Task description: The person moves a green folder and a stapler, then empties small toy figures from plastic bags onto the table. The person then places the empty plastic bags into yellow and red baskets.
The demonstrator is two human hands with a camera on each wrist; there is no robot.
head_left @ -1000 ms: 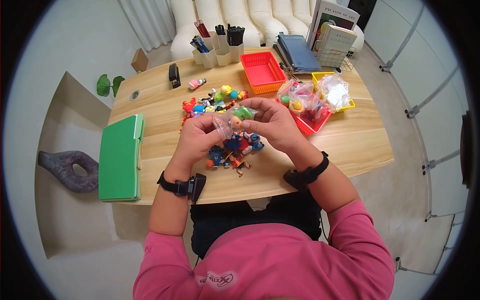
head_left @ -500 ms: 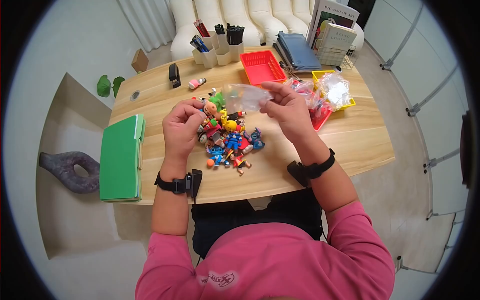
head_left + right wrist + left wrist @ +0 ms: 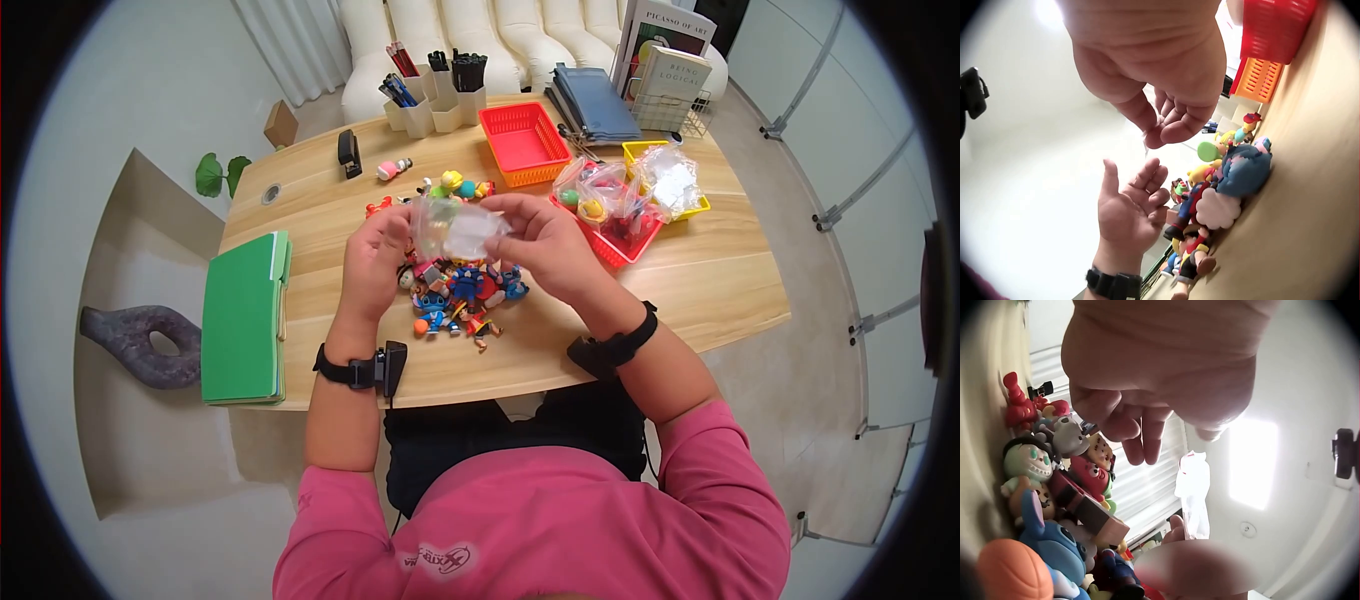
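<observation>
My right hand [image 3: 550, 250] pinches one end of a clear plastic bag [image 3: 450, 232], which stretches leftward above a heap of toy figures [image 3: 466, 284]. At the bag's other end is my left hand [image 3: 375, 262], palm turned inward. The right wrist view shows this left hand [image 3: 1129, 215] with loosely extended fingers and nothing in its grasp. In the left wrist view the bag [image 3: 1195, 494] stands up from the right hand's fingertips, pale against the ceiling light. Beside the left hand are a blue big-eared figure [image 3: 1060, 550] and an orange ball [image 3: 1013, 569].
On the right, a red basket [image 3: 620, 247] holds bagged figures, beside a yellow basket [image 3: 690, 212] of clear bags. Another red basket [image 3: 525, 140] stands at the back. A pink figure [image 3: 393, 168], a stapler [image 3: 348, 153] and a green folder [image 3: 243, 318] are on the left.
The figure with the green top came out of the bag, and my left hand has let it go over the heap. The right hand has brought the bag back leftward, towards the left hand.
</observation>
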